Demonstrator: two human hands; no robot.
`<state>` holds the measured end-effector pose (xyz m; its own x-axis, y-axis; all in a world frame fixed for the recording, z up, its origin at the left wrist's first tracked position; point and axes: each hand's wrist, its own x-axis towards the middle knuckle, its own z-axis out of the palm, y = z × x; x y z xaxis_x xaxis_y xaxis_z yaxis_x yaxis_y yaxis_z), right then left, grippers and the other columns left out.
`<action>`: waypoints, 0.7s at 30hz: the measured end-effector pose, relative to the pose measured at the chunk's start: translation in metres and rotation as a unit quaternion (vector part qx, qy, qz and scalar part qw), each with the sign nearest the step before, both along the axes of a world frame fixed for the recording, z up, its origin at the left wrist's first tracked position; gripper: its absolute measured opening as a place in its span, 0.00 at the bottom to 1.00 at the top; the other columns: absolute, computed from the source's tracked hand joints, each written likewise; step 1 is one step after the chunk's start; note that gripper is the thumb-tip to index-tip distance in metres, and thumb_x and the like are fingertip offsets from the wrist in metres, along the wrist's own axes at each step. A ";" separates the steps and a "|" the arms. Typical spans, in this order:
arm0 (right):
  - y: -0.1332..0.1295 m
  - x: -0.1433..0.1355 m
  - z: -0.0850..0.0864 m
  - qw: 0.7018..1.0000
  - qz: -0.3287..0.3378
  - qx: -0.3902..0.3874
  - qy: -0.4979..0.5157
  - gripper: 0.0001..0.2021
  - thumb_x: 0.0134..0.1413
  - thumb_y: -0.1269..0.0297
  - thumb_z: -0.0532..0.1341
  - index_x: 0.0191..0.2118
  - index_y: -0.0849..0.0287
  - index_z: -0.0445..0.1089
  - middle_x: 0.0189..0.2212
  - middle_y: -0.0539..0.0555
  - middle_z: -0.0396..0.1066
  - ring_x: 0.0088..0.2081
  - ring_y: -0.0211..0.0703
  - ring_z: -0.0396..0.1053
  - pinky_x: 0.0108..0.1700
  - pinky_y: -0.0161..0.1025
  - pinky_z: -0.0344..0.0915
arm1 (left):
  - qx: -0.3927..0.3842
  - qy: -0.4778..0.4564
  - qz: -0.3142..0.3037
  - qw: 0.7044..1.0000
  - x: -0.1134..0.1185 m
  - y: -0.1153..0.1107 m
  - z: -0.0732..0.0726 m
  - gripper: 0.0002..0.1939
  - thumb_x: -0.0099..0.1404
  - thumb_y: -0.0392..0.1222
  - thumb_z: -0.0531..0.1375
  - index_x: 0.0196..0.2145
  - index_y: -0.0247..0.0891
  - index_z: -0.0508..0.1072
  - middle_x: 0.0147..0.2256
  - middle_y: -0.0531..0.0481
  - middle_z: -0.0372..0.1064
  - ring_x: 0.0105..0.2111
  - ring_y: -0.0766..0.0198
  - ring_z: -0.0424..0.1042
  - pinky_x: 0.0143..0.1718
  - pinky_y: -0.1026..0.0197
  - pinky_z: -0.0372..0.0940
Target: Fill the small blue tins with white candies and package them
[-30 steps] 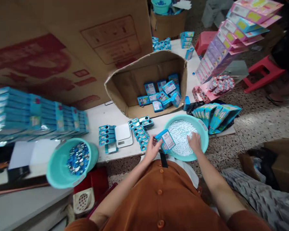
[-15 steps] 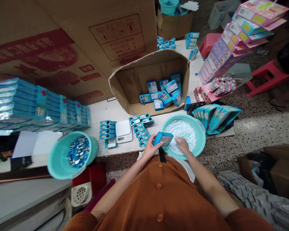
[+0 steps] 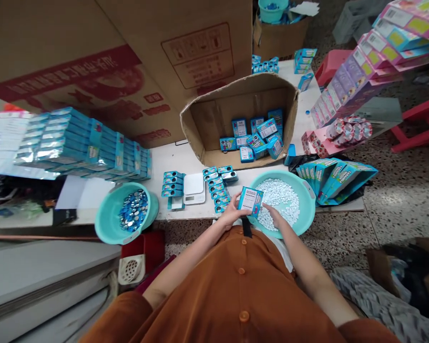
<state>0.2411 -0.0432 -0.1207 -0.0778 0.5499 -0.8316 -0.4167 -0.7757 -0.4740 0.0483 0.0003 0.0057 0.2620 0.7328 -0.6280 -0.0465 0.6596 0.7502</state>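
- White table (image 3: 164,159): brown carton (image 3: 214,105) toward the back
- Scale (image 3: 194,185) between two groups of blue boxes (image 3: 218,191)
- Basin (image 3: 308,193) at the front edge, right of the boxes

Left hand (image 3: 232,213) gripping in front of the torso (image 3: 221,286)! Right hand (image 3: 274,217) there too, fingers (image 3: 268,208) angled inward, both bare forearms (image 3: 189,257) stretched forward from the torso's sides.

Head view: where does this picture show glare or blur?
Head view: glare whitens parts of the shiny stacked blue boxes; wrinkled grey material at lower right looks soft; small print on the blue-and-white cardboard box in the left hand is unreadable.
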 end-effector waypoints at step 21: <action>0.020 0.023 0.127 0.899 -0.368 0.139 0.193 0.10 0.56 0.56 0.57 0.30 0.55 0.62 0.21 0.45 0.65 0.20 0.31 0.61 0.18 0.27 0.56 | 0.395 0.228 -0.280 0.845 0.023 -0.003 -0.021 0.24 0.56 0.35 0.59 0.51 0.44 0.65 0.50 0.46 0.66 0.52 0.55 0.65 0.53 0.53 0.60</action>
